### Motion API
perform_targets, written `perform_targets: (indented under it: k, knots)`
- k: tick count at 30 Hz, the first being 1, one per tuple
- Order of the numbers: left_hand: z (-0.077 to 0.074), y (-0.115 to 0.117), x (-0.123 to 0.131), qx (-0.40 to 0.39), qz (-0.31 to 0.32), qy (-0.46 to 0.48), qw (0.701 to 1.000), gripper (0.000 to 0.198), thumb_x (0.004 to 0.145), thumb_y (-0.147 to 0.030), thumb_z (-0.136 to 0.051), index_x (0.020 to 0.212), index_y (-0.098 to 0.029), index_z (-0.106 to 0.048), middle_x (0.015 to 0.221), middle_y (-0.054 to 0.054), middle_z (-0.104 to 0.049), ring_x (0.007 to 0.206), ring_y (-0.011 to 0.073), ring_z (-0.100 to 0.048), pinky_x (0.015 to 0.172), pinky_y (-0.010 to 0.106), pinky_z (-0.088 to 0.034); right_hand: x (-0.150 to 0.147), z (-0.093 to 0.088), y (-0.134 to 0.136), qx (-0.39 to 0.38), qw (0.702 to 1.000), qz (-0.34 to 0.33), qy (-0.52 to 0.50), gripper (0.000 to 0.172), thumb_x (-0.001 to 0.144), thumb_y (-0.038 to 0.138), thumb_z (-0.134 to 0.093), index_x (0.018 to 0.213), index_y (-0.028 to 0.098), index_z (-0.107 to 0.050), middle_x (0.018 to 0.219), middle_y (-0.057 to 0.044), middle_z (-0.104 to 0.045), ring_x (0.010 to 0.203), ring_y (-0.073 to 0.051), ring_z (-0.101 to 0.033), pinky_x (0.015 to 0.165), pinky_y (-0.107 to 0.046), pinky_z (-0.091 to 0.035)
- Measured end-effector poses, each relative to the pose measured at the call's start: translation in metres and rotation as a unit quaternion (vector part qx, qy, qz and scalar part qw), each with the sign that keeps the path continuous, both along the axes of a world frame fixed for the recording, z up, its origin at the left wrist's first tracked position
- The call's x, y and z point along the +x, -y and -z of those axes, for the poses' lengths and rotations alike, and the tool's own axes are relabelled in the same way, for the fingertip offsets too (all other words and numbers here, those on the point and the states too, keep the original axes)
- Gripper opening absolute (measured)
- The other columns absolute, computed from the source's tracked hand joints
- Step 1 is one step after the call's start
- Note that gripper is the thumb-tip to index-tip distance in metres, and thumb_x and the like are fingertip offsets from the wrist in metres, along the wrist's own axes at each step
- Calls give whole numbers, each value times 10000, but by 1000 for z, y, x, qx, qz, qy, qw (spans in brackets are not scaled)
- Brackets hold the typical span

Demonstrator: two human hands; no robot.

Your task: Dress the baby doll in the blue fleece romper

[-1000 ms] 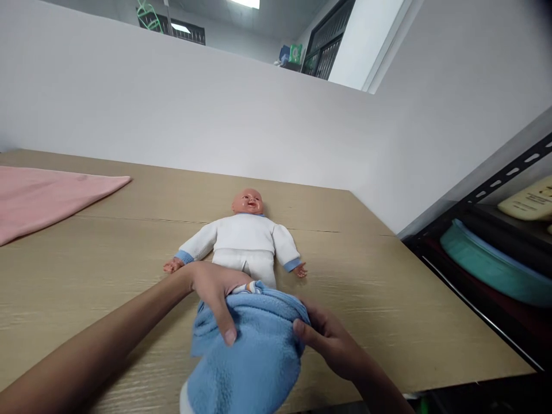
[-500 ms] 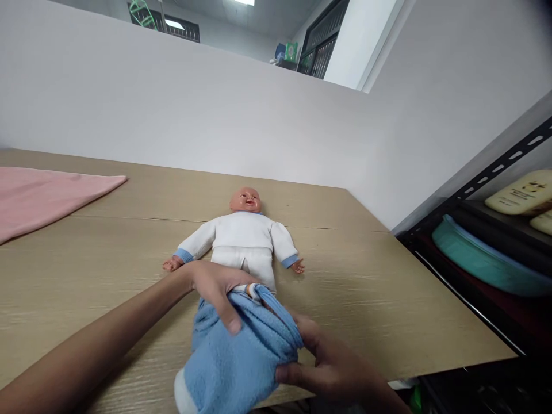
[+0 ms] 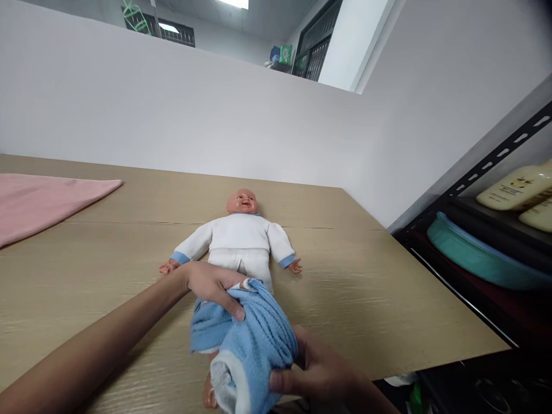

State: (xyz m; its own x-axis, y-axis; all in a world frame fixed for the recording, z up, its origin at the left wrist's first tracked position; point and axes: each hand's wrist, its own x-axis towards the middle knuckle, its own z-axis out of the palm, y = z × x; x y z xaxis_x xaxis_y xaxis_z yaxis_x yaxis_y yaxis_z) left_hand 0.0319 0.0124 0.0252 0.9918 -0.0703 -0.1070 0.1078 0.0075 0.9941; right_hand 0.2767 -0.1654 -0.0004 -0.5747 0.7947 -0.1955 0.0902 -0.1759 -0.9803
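Observation:
A baby doll [image 3: 240, 244] in a white top with blue cuffs lies on its back on the wooden table [image 3: 366, 287], head away from me. A light blue fleece garment [image 3: 250, 339] is bunched over its legs. My left hand [image 3: 213, 287] grips the top edge of the garment near the doll's hip. Lower down, my right hand [image 3: 314, 374] is closed round the garment's bottom end, where a white cuff and one bare doll foot [image 3: 209, 394] show.
A pink cloth [image 3: 38, 201] lies flat at the table's far left. A white wall runs behind the table. At the right stands a dark metal shelf [image 3: 495, 172] holding a teal round tub [image 3: 478, 259] and pale bottles [image 3: 513, 190].
My right hand has slid down and toward me along the blue garment, pulling it lower. The white cuff and a bare doll foot have come into sight. The left hand stays near the hip.

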Motion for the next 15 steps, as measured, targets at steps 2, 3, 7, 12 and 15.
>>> perform_targets:
  k: [2, 3, 7, 12, 15]
  knots:
    - [-1, 0, -1, -5, -14, -12, 1000, 498, 935, -485, -803, 1316, -168, -753, 1272, 81, -801, 1259, 314, -732, 1115, 391, -577, -3, 8, 1, -36, 997, 25, -66, 590, 869, 629, -828, 1310, 244, -750, 1208, -73, -789, 1104, -272, -724, 1038, -412, -577]
    - [-2, 0, -2, -1, -19, -16, 1000, 503, 935, -502, -801, 1307, -166, -756, 1266, 80, -802, 1247, 312, -734, 1129, 399, -567, -5, 13, 0, -49, 994, 39, -91, 591, 881, 637, -813, 1320, 247, -743, 1221, -79, -786, 1120, -272, -720, 1054, -416, -566]
    - [-5, 0, -6, 27, -56, -38, 997, 478, 920, -576, -801, 1194, -184, -794, 1223, 60, -810, 1191, 274, -726, 1146, 370, -538, -8, 22, -4, -47, 988, 94, -113, 614, 917, 694, -736, 1326, 236, -729, 1170, -92, -787, 1063, -271, -720, 1024, -434, -557]
    - [-20, 15, -2, 42, -75, -86, 993, 552, 812, -680, -847, 1068, -194, -793, 988, 28, -789, 931, 239, -717, 877, 304, -602, -20, -4, -3, 9, 991, 92, -100, 923, 751, 633, -915, 1517, 252, -570, 1363, -126, -724, 1208, -330, -697, 1134, -502, -515]
    - [-32, 28, 6, 141, -92, -101, 981, 398, 872, -567, -823, 892, -178, -740, 799, -12, -671, 767, 177, -610, 701, 247, -515, -28, -15, 3, 87, 970, 225, 19, 658, 873, 546, -843, 1418, 247, -628, 1294, -113, -745, 1224, -317, -686, 1134, -474, -511]
